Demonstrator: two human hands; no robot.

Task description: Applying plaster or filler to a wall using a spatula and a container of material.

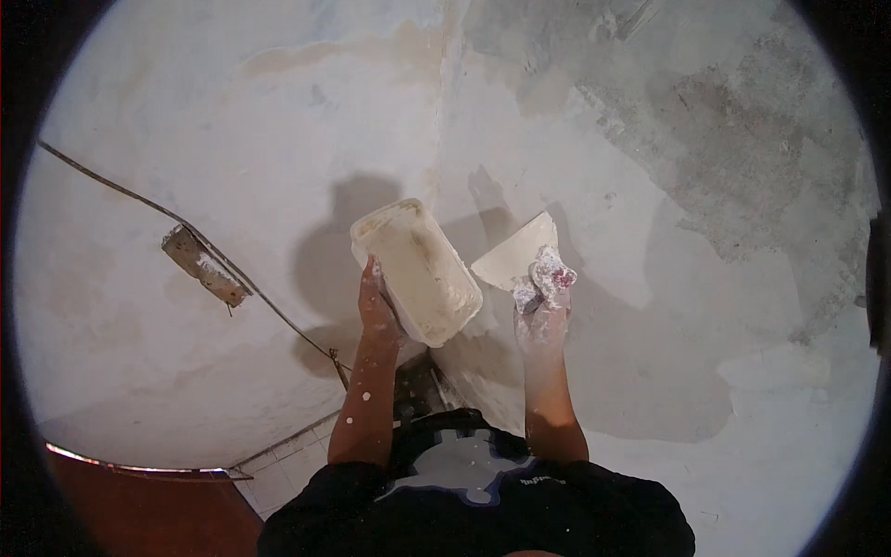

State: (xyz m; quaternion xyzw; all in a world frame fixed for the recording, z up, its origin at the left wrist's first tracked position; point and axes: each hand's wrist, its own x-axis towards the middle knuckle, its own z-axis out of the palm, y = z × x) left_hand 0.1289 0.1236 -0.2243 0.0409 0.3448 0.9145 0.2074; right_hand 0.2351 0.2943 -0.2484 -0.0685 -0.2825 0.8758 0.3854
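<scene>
My left hand (379,314) is wrapped around the left side of a pale rectangular plastic tub (447,252), its thumb up along the near wall. Cream-coloured paste (405,269) coats the tub's inside, with darker streaks along it. To the right of the tub, my right hand (544,314) grips a wide, roughly triangular putty knife (520,253) that is coated in the same pale colour. Thick white paste covers its fingers and hides the handle. The blade's lower left corner is close to the tub's right side.
In front, two patchy plastered walls meet at a corner (440,121); grey bare patches (733,148) show at the upper right. A cable (121,187) crosses the left wall past a broken box-like recess (206,267). Floor tiles (274,483) and a reddish-brown surface (158,511) lie lower left.
</scene>
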